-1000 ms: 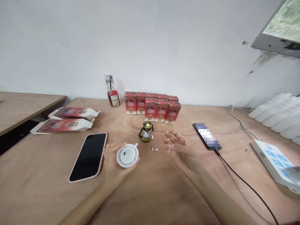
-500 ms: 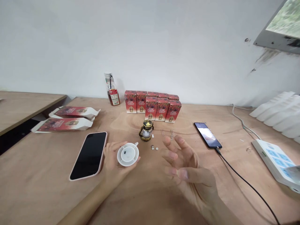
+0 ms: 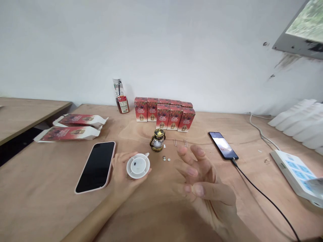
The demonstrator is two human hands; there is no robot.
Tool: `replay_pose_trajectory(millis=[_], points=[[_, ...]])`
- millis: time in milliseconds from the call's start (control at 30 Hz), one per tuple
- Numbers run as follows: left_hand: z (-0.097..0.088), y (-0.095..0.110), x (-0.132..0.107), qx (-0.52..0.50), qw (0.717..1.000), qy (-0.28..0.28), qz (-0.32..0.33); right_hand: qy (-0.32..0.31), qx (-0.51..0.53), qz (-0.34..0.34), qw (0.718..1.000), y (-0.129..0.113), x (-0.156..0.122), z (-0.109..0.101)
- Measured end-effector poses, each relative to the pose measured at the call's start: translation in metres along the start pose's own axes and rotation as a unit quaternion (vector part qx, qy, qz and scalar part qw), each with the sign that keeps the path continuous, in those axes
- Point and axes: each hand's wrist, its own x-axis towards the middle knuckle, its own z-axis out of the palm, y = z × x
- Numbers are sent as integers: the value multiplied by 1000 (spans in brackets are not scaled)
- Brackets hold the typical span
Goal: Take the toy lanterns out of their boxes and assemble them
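My left hand [image 3: 126, 169] is closed around a white round plastic piece [image 3: 138, 166], its inner side facing up. That piece has a small tab at its rim and a small black part inside. My right hand [image 3: 204, 185] hovers over the table, palm turned up and slightly blurred. Its fingers are loosely curled and apart, with the thumb close by the index fingertip; I see nothing in it. Between and beyond my hands stand a small black-and-gold lantern [image 3: 157, 141] and several small round discs [image 3: 169, 159]. Bent metal wires [image 3: 176, 143] lie beyond my right hand.
Red printed boxes [image 3: 163, 116] stand near the wall, beside a bottle [image 3: 122, 101]. Flattened cartons [image 3: 70, 133] and a dark-screened phone [image 3: 96, 167] lie left. A plugged-in phone [image 3: 223, 145], its black cable, a power strip [image 3: 294, 171] and white shapes [image 3: 302, 122] are at right.
My right hand has shifted slightly right, its fingers still loosely curled. The left hand keeps hold of the white round piece in almost the same place.
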Motion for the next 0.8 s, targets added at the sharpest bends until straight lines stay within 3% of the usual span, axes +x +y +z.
replay_pose_trajectory(millis=[433,600,733,800], points=[[-1,1,2,12,1000,11,10,-2,19,3,1000,1,3,1],[-3,3,2,32,999,3,34,-21,-5,-19,1000,5,12,-9],[-2,2,1,55,997,-22,49,-47,-126,-17,991,8,7,-18],[-2,2,0,61,996,-36,58,-87,-248,-42,964,5,3,-13]])
